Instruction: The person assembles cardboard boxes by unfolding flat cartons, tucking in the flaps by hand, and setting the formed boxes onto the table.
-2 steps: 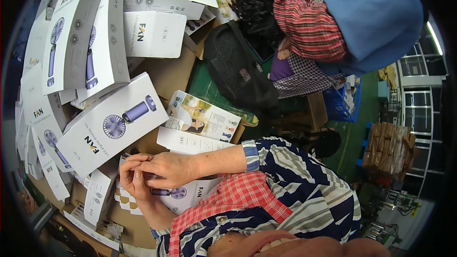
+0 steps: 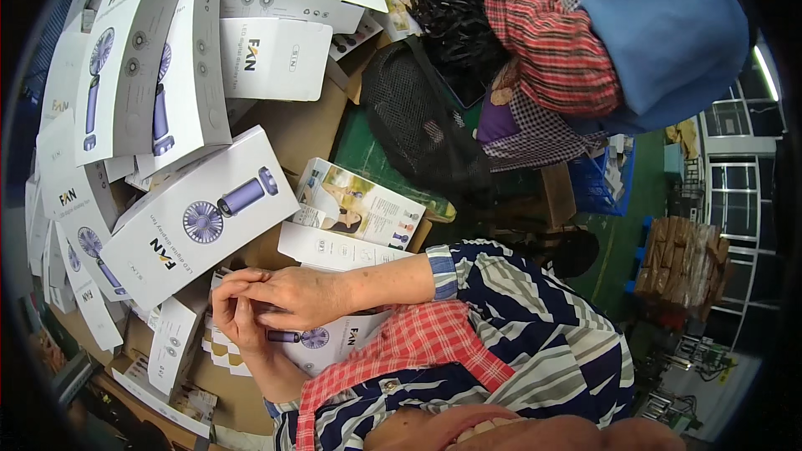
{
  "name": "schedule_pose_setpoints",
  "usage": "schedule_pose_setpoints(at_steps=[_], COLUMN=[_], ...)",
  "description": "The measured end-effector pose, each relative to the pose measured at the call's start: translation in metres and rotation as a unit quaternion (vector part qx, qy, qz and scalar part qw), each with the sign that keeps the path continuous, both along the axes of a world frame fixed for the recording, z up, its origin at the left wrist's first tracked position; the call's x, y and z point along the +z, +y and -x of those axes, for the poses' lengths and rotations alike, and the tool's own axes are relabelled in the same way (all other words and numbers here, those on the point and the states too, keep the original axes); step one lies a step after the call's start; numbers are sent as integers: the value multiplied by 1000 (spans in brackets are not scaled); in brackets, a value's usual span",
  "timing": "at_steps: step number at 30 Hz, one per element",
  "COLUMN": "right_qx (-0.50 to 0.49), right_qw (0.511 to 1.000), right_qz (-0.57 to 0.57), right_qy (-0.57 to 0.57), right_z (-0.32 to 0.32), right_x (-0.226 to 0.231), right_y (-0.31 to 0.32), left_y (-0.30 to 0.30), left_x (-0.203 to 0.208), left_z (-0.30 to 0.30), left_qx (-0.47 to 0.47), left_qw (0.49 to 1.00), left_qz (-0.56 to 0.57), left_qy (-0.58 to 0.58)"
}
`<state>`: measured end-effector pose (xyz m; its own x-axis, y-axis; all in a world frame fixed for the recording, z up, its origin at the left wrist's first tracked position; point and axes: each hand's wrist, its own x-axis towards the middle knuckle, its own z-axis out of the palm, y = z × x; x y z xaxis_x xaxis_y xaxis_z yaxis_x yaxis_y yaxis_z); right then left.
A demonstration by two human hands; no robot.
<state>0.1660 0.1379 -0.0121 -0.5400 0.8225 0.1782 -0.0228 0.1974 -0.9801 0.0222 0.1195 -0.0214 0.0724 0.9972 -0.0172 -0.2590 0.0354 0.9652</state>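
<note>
Hands meet over white fan box (image 2: 330, 342): left hand (image 2: 238, 321) and right hand (image 2: 292, 294), fingertips pressed together, grip unclear.

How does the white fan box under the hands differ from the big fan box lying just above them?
The fan box under the hands is largely covered by the left hand and right hand, so only part of its printed purple fan shows; the big fan box lies untouched with its whole face in view. The lower one rests on small cartons near the person's sleeve, the big one tilts against the heap. Both are white with a purple handheld fan pictured.
</note>
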Motion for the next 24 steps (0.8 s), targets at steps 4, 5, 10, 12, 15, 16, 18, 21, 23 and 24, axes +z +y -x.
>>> schedule_pose_setpoints(at_steps=[4,5,10,12,15,16,18,21,23,24], right_qx=[29,20,-1,0,-7,-12,0,13,-97,-47], right_qw=[1000,1000,1000,1000,999,999,1000,995,977,982], right_qz=[12,10,-16,-18,-26,-27,-7,30,-91,-120], right_qy=[-1,1,1,5,28,36,25,97,166,140], right_z=[2,2,0,0,1,2,1,11,12,-3], right_x=[-2,-1,1,0,4,1,-6,-20,-15,-33], right_y=[0,1,1,-1,-2,-3,-5,1,8,19], left_y=[-2,-2,4,4,0,0,0,7,13,23], left_x=[-2,-2,1,2,2,3,2,-10,-19,-16], left_z=[4,4,-1,-2,1,0,-4,5,-2,-14], left_qx=[17,21,-9,-7,-3,5,21,38,112,128], left_qw=[1000,1000,999,999,998,999,998,994,993,990], left_qz=[6,8,-41,-44,-58,-54,-49,-84,-24,49], left_qy=[6,7,-16,-24,-19,0,14,55,35,-24])
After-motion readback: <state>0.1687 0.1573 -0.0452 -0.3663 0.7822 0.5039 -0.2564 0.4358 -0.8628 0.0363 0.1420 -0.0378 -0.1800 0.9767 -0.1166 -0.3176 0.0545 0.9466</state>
